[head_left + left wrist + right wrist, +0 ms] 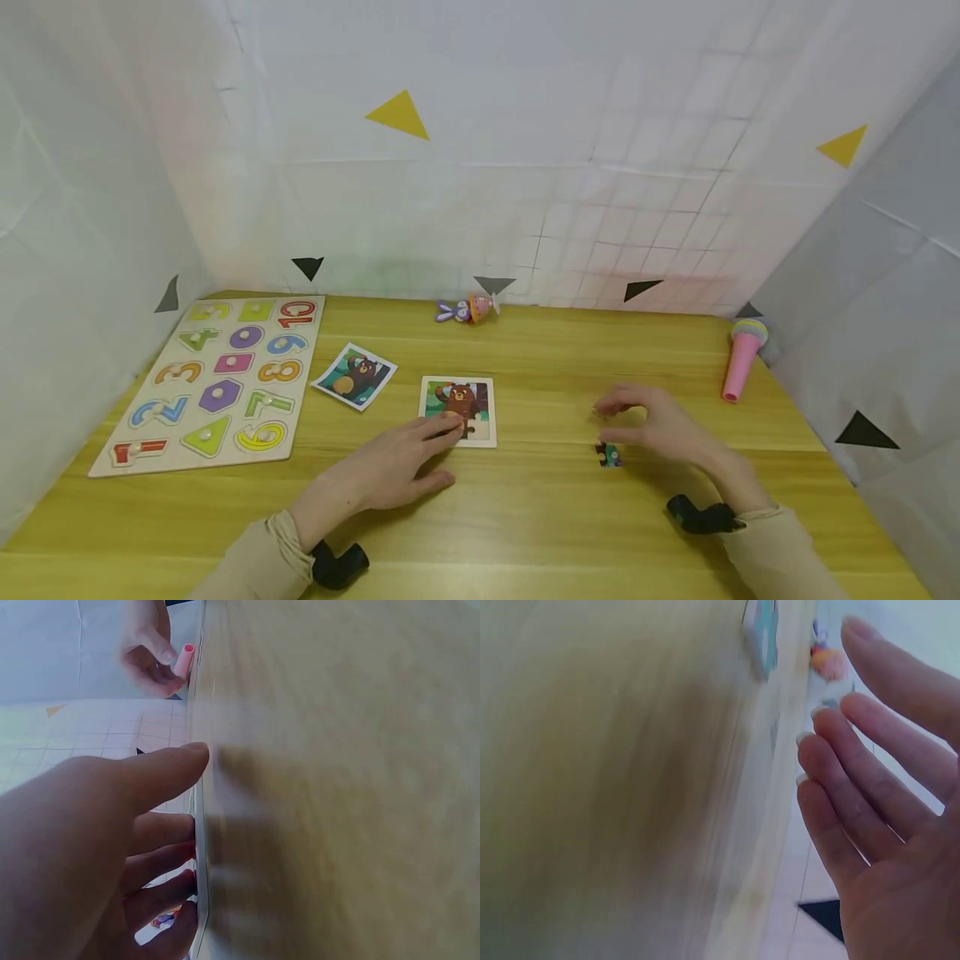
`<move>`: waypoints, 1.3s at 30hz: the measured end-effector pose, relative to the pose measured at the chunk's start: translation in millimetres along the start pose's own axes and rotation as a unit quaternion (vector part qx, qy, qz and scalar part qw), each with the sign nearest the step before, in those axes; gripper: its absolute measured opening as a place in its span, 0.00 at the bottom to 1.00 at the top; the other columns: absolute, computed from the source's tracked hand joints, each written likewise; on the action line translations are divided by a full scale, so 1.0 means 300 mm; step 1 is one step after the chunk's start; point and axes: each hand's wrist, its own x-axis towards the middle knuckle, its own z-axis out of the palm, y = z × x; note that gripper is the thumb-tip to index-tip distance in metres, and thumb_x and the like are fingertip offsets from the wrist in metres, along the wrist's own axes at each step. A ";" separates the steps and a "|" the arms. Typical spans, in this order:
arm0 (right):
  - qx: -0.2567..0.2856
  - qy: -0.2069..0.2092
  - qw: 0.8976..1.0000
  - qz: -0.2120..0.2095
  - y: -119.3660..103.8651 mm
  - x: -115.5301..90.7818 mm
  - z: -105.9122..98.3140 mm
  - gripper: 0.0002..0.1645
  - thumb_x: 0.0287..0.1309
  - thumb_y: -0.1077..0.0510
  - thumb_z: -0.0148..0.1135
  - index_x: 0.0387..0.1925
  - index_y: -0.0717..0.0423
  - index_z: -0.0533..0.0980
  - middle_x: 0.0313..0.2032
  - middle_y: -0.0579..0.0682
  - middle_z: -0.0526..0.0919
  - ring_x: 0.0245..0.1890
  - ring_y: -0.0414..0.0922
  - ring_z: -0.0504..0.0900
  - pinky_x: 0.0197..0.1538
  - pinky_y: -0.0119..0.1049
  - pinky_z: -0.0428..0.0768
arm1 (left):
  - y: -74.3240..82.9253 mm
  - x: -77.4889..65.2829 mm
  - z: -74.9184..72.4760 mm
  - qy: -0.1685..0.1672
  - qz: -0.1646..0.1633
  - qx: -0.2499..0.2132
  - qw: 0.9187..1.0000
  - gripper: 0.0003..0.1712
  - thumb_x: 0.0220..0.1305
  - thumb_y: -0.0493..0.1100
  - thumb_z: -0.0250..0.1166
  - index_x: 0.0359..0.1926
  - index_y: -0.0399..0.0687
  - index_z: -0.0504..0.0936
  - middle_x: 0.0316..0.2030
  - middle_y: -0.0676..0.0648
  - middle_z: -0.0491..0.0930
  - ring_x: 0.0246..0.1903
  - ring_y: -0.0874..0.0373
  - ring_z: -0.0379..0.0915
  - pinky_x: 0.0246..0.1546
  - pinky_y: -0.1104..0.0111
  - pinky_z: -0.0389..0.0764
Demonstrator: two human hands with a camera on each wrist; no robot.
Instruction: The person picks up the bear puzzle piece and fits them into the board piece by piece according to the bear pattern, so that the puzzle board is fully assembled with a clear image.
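Note:
A small square bear puzzle (486, 429) lies in a pale frame on the table, with bare wood showing at its lower right. My left hand (397, 467) rests its extended fingertips on the puzzle's lower part, hiding some of it. In the left wrist view the left hand's thumb (169, 769) stands apart from the fingers. To the right, my right hand (656, 425) hovers over the table, fingers loosely bent, nothing visible between them in the right wrist view. Just below its fingertips lies a loose teal puzzle piece (611, 456); another small brownish piece (600, 412) is partly hidden by the fingers.
A bear picture card (356, 377) lies left of the puzzle. Farther left is a wooden number-and-shape board (168, 367) with knobbed pieces. A purple bunny toy (468, 310) lies by the back wall. A pink toy microphone (741, 362) lies at the right edge.

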 end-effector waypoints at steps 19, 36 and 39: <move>0.007 -0.061 0.998 -0.001 0.053 -0.041 -0.025 0.21 0.46 0.43 0.79 0.43 0.41 0.84 0.46 0.39 0.83 0.46 0.40 0.81 0.52 0.37 0.79 | 0.003 -0.007 -0.001 -0.005 -0.006 -0.015 1.000 0.37 0.73 0.57 0.57 0.75 0.47 0.63 0.77 0.49 0.57 0.75 0.47 0.54 0.70 0.50 0.65; 0.022 -0.093 0.995 -0.018 0.048 -0.041 -0.013 0.20 0.44 0.41 0.78 0.40 0.40 0.83 0.45 0.41 0.79 0.49 0.41 0.77 0.57 0.33 0.74 | 0.001 -0.007 0.001 -0.012 -0.009 -0.015 1.000 0.37 0.74 0.59 0.56 0.76 0.49 0.62 0.77 0.50 0.56 0.75 0.48 0.54 0.70 0.51 0.66; 0.026 -0.092 0.995 -0.014 0.050 -0.040 -0.011 0.17 0.45 0.42 0.78 0.37 0.39 0.83 0.45 0.41 0.79 0.49 0.40 0.77 0.57 0.31 0.74 | 0.000 -0.007 0.001 -0.010 -0.009 -0.015 1.000 0.36 0.74 0.58 0.56 0.76 0.49 0.62 0.77 0.50 0.56 0.75 0.48 0.54 0.70 0.51 0.65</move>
